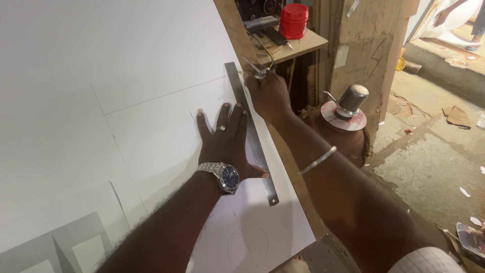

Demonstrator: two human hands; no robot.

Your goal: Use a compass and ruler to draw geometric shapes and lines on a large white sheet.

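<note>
Nearest, a faint pencilled circle point(246, 246) sits on the white sheet point(126, 76), by its near right corner. Just beyond, the left hand point(226, 141), with a watch point(226, 176) and a ring, lies flat with fingers spread, pinning a steel ruler point(252, 135) along the sheet's right edge. At the ruler's far end the right hand point(270, 93) is closed on a small metal tool point(256, 70), probably a knife or scriber, its tip at the ruler's edge. Right of the board stands a brown pot point(343, 134) with a metal cap; farther off, a red jar point(293, 20) rests on a shelf. The left fingertips lie close to the ruler's edge: if the ruler skids, the tool could wander or nick them.
</note>
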